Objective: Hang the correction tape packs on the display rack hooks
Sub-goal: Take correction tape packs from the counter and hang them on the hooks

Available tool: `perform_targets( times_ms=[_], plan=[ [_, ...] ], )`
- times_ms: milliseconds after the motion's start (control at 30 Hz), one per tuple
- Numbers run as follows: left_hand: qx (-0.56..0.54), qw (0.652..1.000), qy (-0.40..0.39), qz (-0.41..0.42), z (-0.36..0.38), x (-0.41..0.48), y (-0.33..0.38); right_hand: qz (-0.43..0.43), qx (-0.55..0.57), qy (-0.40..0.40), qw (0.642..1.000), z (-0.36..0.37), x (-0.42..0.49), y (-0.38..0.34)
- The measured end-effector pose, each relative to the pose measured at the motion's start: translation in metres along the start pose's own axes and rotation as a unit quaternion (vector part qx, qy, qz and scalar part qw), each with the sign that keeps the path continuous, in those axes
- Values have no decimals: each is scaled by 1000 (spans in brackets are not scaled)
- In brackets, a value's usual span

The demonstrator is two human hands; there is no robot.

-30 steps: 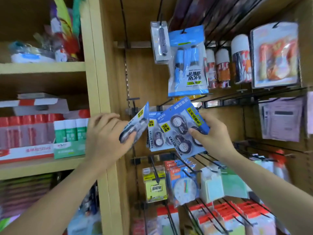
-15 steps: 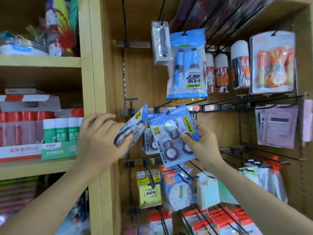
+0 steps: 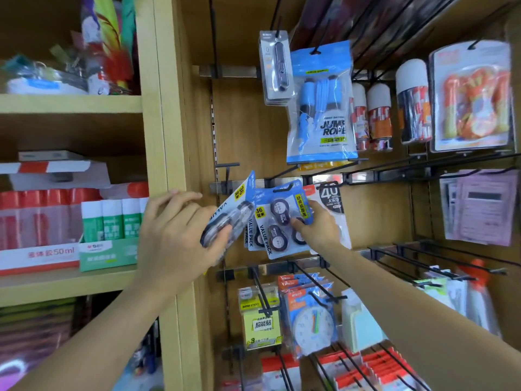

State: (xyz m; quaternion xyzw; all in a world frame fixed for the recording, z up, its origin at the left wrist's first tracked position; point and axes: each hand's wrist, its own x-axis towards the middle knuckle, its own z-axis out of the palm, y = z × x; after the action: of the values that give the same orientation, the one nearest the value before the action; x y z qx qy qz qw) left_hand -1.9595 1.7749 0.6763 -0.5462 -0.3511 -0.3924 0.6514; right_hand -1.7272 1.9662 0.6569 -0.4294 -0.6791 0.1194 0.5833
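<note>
Between our hands, before the display rack [image 3: 242, 131], our left hand [image 3: 180, 238] grips a spare pack [image 3: 225, 221] and our right hand [image 3: 320, 228] pinches the correction tape pack [image 3: 277, 218] beneath its hook [image 3: 279, 174]; we judge hanging under way, next requiring the hang hole slid along that hook.

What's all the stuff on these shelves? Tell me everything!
correction tape packs: three seen, blue, one in left hand, two at middle hook
jump rope pack: one, blue and white, hanging upper middle
cans: at least three, white caps, upper right
glue sticks: several, green, left shelf
sticky notes pack: one, yellow, hanging lower middle
clock pack: one, blue, beside the notes
left hand: one, gripping a tape pack
right hand: one, holding a pack at that hook
</note>
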Motion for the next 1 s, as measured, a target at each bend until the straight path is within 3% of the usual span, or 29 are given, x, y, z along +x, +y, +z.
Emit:
perform_targets(
  times_ms=[200,267,333,400,467,533,800,1000],
  plan=[
    [-33,999,10,-12,-2,0,0,-35,36,88,995,6,-37,2],
    [-48,999,14,-15,-4,1,1,-8,167,8,986,-9,-48,-14],
    [-61,998,10,-15,-6,1,1,47,303,-144,941,-27,-58,-34],
    [-74,997,6,-14,-7,1,1,68,372,-250,891,-35,-65,-46],
    [-82,996,2,-14,-8,1,0,58,424,-293,855,-35,-69,-52],
    [-89,996,-3,-20,-8,1,0,51,449,-290,844,-29,-72,-52],
    [-28,991,-118,-58,-20,-6,-5,75,476,-196,854,-64,-65,-34],
    [-7,981,-182,-68,-24,-21,-5,57,400,-140,904,-76,-56,-30]
  ],
)
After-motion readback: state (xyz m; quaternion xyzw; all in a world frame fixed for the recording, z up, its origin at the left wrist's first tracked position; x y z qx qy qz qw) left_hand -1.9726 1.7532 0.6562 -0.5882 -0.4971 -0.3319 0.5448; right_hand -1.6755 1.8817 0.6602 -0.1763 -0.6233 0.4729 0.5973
